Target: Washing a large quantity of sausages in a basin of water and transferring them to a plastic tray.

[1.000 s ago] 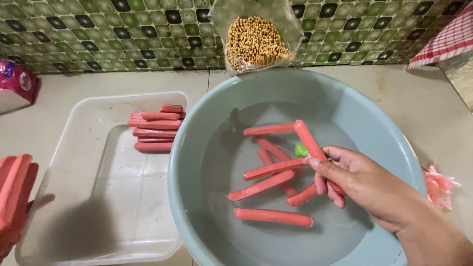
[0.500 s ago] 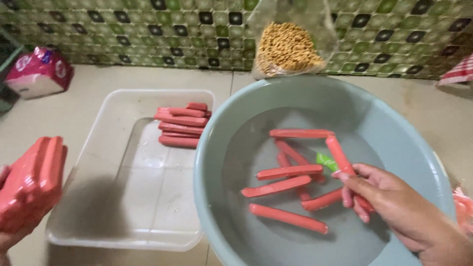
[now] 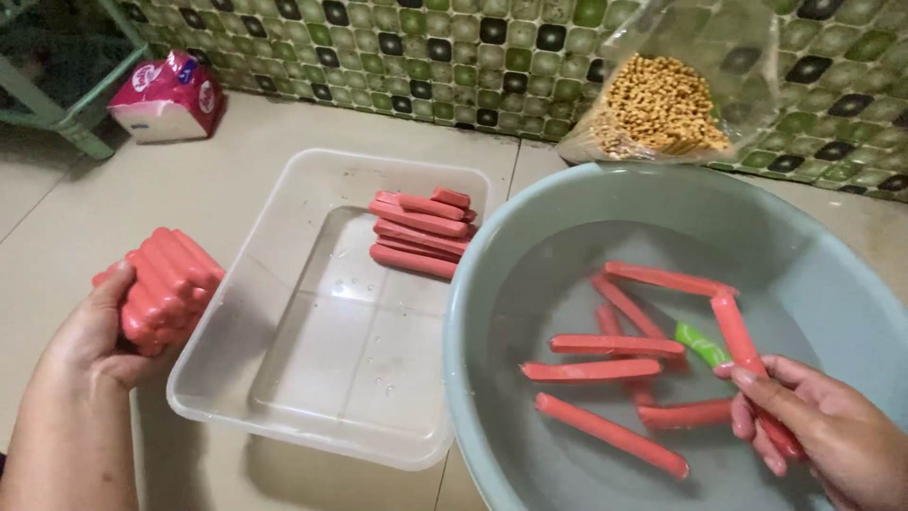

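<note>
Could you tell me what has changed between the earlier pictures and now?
The left hand has risen into view beside the tray, keeping its grip on the sausage bundle. The right hand stays in the basin, still gripping one sausage, which has swung nearer upright. The camera turned left, bringing a pink pack into view. The sausages stacked in the tray and the bag of beans stayed put.

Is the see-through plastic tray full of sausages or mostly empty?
Mostly empty. The clear rectangular plastic tray holds only a small stack of red sausages at its far end; the rest shows bare bottom with water droplets.
</note>
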